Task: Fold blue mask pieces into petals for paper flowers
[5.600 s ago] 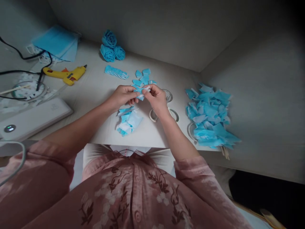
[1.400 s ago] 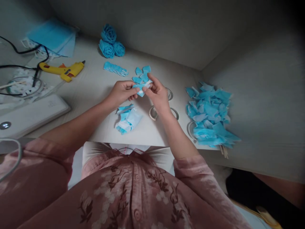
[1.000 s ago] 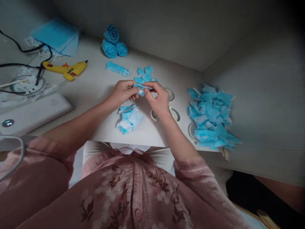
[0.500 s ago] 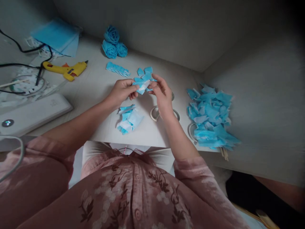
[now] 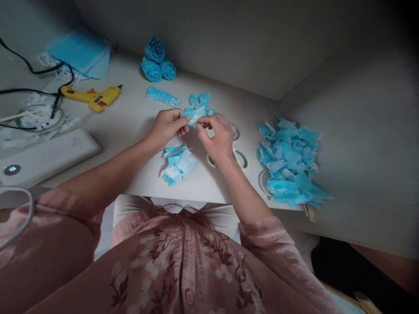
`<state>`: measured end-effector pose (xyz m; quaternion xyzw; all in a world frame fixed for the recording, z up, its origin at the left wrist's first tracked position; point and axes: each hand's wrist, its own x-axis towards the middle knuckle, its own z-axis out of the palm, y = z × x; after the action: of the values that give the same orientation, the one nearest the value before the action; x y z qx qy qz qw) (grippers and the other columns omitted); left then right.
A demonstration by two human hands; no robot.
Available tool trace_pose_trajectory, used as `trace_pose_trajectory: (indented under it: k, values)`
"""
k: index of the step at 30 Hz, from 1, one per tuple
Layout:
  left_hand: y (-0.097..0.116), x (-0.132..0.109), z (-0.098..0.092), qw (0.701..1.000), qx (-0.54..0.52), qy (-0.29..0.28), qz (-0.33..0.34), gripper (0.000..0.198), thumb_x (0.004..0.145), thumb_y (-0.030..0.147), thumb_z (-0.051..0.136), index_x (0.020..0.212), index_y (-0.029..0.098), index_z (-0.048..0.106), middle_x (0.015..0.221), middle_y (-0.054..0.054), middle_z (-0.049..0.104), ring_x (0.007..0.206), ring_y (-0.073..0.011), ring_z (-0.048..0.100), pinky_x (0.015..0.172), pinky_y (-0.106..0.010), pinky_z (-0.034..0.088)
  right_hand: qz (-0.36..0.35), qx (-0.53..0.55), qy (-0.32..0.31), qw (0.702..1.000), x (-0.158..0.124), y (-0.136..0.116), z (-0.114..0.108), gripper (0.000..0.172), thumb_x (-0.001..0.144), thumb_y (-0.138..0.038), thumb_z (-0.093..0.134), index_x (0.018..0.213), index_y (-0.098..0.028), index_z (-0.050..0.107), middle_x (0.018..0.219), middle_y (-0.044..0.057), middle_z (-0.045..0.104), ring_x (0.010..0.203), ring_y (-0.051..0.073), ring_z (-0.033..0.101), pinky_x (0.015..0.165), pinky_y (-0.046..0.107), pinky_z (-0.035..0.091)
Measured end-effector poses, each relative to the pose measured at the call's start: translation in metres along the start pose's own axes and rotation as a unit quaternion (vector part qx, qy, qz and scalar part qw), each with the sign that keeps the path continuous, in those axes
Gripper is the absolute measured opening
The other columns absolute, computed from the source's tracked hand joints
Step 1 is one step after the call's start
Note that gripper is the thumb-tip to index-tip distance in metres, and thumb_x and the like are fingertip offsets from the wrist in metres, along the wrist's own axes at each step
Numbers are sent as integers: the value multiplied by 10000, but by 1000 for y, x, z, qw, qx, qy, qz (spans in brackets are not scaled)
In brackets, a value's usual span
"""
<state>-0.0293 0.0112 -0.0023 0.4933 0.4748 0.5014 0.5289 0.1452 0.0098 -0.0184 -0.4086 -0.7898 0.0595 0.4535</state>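
Observation:
Between my two hands is a small blue and white fabric piece (image 5: 195, 115). My left hand (image 5: 169, 124) pinches its left side between thumb and fingers. With thumb and fingertips closed, my right hand (image 5: 218, 135) grips its lower right edge. Just beyond lie several loose blue pieces (image 5: 200, 99) on the table. Nearer me is a small heap of blue and white pieces (image 5: 179, 165). Scissors (image 5: 241, 158) lie under my right wrist, their handles partly hidden, with a roll of tape (image 5: 235, 131) beside that hand.
Three blue fabric roses (image 5: 153, 61) stand at the back, behind a row of folded pieces (image 5: 163, 96). At left are a yellow glue gun (image 5: 94, 97), blue face masks (image 5: 80, 51) and a white power bank (image 5: 52, 157). A large pile of blue pieces (image 5: 290, 152) lies at right.
My right hand has turned, and its fingers have moved down and left to the lower edge of the piece. My left hand keeps its pinch.

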Motion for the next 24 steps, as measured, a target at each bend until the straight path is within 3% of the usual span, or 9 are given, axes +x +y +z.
trace_pose_trajectory:
  k: [8, 13, 19, 24]
  values:
    - [-2, -2, 1, 999, 23, -21, 13, 279, 877, 180, 696, 637, 165, 554, 557, 26, 605, 457, -45, 489, 486, -159, 400, 7, -75, -42, 996, -1, 0, -1, 222, 991, -417, 580, 945, -244, 710, 893, 60, 701, 897, 235, 616, 900, 397, 481]
    - [-2, -3, 2, 1000, 19, -18, 7, 250, 856, 153, 688, 639, 161, 565, 556, 28, 605, 461, -45, 494, 489, -160, 395, -4, -92, -35, 995, -1, 1, 1, 190, 979, -378, 605, 905, -246, 720, 871, 53, 728, 872, 227, 632, 875, 384, 486]
    - [-2, -3, 2, 1000, 15, -14, 5, 230, 856, 139, 678, 650, 157, 577, 567, 29, 615, 467, -50, 498, 502, -175, 401, 7, -56, -29, 998, -2, 1, 2, 189, 974, -294, 574, 878, -232, 725, 871, 39, 743, 827, 195, 640, 850, 356, 488]
    - [0, -3, 2, 1000, 19, -18, 7, 225, 870, 149, 680, 666, 160, 585, 574, 27, 623, 468, -47, 497, 496, -166, 400, 62, 6, -21, 998, 0, 3, 3, 198, 956, -309, 561, 821, -231, 682, 846, 19, 726, 781, 169, 619, 808, 326, 495]
